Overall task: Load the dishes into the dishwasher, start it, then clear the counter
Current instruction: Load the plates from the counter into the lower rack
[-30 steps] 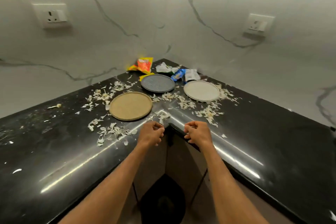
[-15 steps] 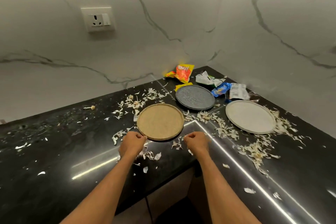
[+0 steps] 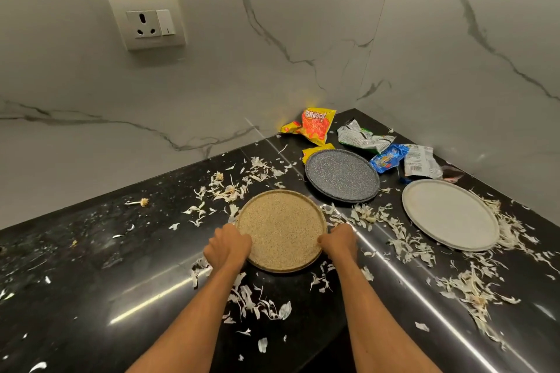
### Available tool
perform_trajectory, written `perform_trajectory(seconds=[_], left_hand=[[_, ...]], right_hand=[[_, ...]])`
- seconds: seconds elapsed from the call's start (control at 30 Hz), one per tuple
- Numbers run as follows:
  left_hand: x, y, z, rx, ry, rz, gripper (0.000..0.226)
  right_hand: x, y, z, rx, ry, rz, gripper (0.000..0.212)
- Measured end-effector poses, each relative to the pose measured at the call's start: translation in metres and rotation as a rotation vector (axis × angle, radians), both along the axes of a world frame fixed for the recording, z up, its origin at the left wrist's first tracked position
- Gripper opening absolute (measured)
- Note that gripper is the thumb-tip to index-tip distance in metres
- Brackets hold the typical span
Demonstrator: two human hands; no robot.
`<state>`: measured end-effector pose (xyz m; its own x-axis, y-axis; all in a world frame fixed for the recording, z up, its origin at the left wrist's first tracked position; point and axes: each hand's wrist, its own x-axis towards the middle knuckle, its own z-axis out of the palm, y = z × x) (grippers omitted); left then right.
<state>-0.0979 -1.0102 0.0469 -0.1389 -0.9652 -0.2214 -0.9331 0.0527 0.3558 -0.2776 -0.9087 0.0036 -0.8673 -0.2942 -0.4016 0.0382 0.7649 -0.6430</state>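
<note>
Peels (image 3: 248,300) lie all around the tan plate (image 3: 281,230) on the black desk (image 3: 91,266), and the left hand (image 3: 227,247) and right hand (image 3: 338,241) grip its two sides, so it is best lifted flat and slow.

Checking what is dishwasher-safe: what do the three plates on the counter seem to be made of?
The tan plate: matte, sandy speckle, looks like stoneware or melamine. The dark grey plate: fine pale speckle, faint sheen, likely the same kind. The off-white plate: plain matte, raised rim; ceramic or melamine, the look leaves it open.
</note>
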Motion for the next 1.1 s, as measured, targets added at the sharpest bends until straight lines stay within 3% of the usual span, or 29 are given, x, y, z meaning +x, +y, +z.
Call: perform_trajectory(seconds=[0.07, 0.23, 0.37, 0.5, 0.63, 0.7, 0.8, 0.9, 1.1], left_hand=[[0.002, -0.006, -0.004, -0.01, -0.032, -0.001, 0.03], [0.004, -0.018, -0.012, -0.043, -0.048, -0.017, 0.011], [0.0, -0.014, -0.011, -0.007, 0.006, 0.002, 0.01], [0.003, -0.009, -0.009, 0.066, 0.228, 0.089, 0.015], [0.0, 0.01, 0.01, 0.096, 0.509, 0.044, 0.019], [-0.003, 0.026, 0.026, 0.161, 0.656, -0.013, 0.008], [-0.012, 0.053, 0.042, 0.278, 0.818, -0.064, 0.01], [-0.026, 0.093, 0.045, 0.339, 0.855, -0.129, 0.009], [-0.043, 0.182, 0.033, 0.474, 0.824, -0.339, 0.009]], right_hand=[[-0.004, -0.005, -0.003, 0.025, -0.019, -0.029, 0.024], [-0.006, -0.011, 0.003, -0.032, -0.098, -0.079, 0.026], [-0.004, -0.001, 0.008, -0.199, -0.174, -0.153, 0.007], [0.003, 0.022, 0.017, -0.345, -0.114, -0.193, 0.032], [0.002, 0.057, 0.036, -0.442, -0.103, -0.197, 0.034], [0.001, 0.083, 0.049, -0.474, -0.113, -0.198, 0.034], [-0.001, 0.129, 0.065, -0.505, -0.111, -0.183, 0.033], [-0.001, 0.189, 0.075, -0.53, -0.146, -0.183, 0.016], [0.025, 0.317, 0.092, -0.616, -0.182, -0.328, 0.023]])
